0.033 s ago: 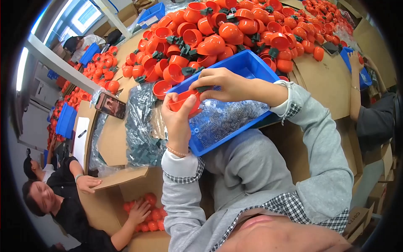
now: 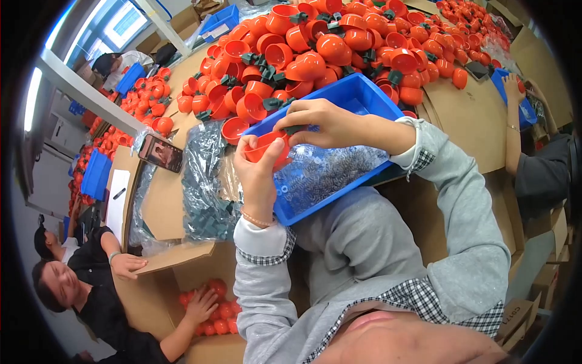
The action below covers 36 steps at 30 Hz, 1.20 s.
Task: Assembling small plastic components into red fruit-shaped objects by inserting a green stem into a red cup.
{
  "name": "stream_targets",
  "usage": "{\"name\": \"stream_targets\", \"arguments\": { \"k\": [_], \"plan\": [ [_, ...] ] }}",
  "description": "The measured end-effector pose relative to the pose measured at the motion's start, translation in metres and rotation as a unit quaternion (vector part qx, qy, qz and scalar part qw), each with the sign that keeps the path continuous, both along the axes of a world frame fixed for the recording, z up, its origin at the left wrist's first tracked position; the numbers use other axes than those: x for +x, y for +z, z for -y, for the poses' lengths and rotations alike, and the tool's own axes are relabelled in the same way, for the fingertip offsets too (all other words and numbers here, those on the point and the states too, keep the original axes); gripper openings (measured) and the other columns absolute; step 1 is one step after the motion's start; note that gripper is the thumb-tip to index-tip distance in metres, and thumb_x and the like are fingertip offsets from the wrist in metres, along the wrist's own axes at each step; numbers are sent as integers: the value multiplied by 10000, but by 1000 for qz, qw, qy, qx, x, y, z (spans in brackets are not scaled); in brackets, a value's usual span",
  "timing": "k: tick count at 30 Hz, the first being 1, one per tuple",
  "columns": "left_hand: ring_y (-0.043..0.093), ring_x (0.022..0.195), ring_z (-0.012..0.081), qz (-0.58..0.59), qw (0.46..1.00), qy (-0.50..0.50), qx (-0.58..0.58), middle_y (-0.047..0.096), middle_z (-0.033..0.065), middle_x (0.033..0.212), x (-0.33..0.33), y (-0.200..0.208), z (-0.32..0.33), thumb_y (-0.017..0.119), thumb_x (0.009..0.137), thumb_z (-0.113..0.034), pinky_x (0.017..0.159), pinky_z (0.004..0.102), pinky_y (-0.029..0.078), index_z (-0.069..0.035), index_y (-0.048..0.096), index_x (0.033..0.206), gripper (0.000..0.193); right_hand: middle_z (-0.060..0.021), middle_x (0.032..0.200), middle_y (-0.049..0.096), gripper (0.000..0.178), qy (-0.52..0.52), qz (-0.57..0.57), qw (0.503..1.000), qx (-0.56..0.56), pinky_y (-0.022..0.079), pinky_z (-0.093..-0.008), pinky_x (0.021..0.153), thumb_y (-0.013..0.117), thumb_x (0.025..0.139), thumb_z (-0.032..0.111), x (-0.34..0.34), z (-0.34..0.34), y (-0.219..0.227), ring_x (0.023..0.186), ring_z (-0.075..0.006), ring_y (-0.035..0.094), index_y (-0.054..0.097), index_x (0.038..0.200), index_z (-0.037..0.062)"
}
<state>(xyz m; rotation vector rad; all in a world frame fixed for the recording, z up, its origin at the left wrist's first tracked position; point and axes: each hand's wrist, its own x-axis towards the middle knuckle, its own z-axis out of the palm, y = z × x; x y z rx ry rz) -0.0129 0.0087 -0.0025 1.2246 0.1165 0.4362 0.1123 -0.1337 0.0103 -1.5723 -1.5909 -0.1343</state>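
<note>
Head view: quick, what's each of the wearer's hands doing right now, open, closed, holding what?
Left hand: closed, holding a red-orange plastic cup.
Right hand: closed, pinching a dark green part, mostly hidden.

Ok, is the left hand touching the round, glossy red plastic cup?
Touching: the head view shows the left hand gripping the red cup, thumb laid across its side.
</note>
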Motion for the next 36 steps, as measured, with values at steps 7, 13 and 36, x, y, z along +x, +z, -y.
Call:
{"name": "stream_targets", "arguments": {
  "k": [7,13,36],
  "plan": [
    [627,761,172,-22,998,19,-52,584,79,887,1,1,-5,675,788,-177,555,266,559,-76,479,915,254,-124,845,543,288,24,-12,999,-30,461,-352,672,651,807,160,-3,-1,7,753,-262,565,615,1075,61],
    [639,790,200,23,997,14,-78,595,87,906,4,-2,-6,647,816,-165,590,267,565,-66,479,962,243,-71,889,574,288,64,-160,983,-58,450,-272,696,555,858,69,2,-3,15,770,-127,542,607,1141,69],
    [638,643,232,-309,766,234,513,628,192,749,-264,-126,-89,572,814,-159,602,337,492,33,586,836,194,-130,719,633,176,-90,53,921,-376,501,-344,652,686,631,76,56,25,-21,681,-247,626,641,786,6]
  ]
}}
